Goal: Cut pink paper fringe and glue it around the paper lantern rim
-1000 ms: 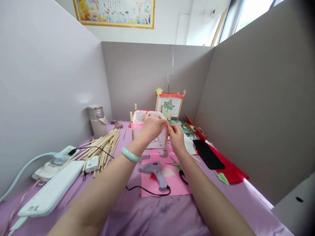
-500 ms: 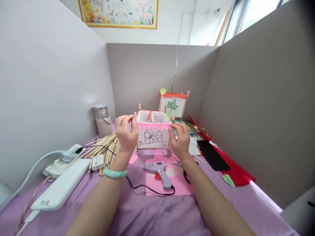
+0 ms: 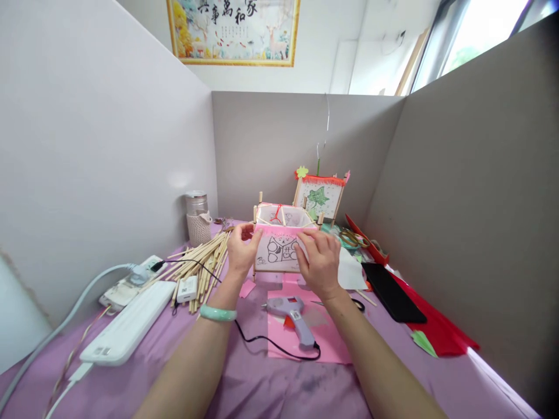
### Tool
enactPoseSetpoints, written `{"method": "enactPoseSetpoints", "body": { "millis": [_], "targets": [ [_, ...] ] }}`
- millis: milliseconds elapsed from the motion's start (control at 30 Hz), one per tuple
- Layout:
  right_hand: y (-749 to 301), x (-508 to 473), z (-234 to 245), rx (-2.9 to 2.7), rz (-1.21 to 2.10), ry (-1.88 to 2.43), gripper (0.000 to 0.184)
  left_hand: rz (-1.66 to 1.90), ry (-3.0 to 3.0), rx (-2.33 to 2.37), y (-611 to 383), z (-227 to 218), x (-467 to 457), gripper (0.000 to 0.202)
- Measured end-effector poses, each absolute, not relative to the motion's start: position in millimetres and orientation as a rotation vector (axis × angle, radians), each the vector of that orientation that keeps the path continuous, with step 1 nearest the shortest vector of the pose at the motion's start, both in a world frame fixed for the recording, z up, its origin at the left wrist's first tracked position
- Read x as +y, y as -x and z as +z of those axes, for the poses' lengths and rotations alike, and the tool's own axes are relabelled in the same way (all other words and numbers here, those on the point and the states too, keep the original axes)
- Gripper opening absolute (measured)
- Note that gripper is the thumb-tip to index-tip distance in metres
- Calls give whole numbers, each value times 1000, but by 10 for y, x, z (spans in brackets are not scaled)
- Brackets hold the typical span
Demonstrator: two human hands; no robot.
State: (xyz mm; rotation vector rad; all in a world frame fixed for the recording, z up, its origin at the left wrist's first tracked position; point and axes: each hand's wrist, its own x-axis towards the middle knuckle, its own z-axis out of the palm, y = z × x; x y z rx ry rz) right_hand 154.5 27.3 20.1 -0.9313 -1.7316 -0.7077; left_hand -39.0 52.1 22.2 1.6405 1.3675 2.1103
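Observation:
A square paper lantern [image 3: 279, 265] on a frame of wooden sticks stands before me, a bear-like drawing on its front panel. Pink fringe [image 3: 283, 231] runs along that panel's upper edge, and a red cord [image 3: 276, 213] shows at the open top. At the front left corner my left hand [image 3: 243, 250] pinches the lantern, thumb on the front. My right hand [image 3: 322, 262] is closed at the fringe towards the right, its fingers curled over the upper edge and covering part of the drawing. Below lies a lilac glue gun [image 3: 294, 314] on pink paper [image 3: 325, 343].
Wooden sticks [image 3: 205, 262], a power strip [image 3: 120, 291] and a white power bank [image 3: 128, 323] lie at left, near a jar [image 3: 198, 218]. Another lantern [image 3: 321, 198] hangs behind. Scissors [image 3: 358, 305], a black phone [image 3: 395, 294] and red fabric [image 3: 449, 331] are at right.
My right hand has slid inward along the fringe, away from the right corner post. My left thumb now lies further onto the front panel. The whole view has shifted slightly.

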Motion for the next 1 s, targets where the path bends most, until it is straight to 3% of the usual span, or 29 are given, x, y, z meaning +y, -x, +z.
{"method": "enactPoseSetpoints", "body": {
  "millis": [167, 733, 867, 1000],
  "targets": [
    [-1373, 264, 236, -1830, -803, 929, 40, 2134, -1604, 1329, 384, 194, 539, 28],
    [-1378, 299, 173, -1708, -770, 984, 39, 2113, -1598, 1286, 372, 170, 532, 29],
    [-1357, 274, 237, -1676, -715, 969, 34, 2378, -1750, 1455, 361, 223, 432, 33],
    [-1339, 249, 335, -1670, -634, 941, 28, 2414, -2216, 1534, 279, 346, 334, 18]
  ]
}}
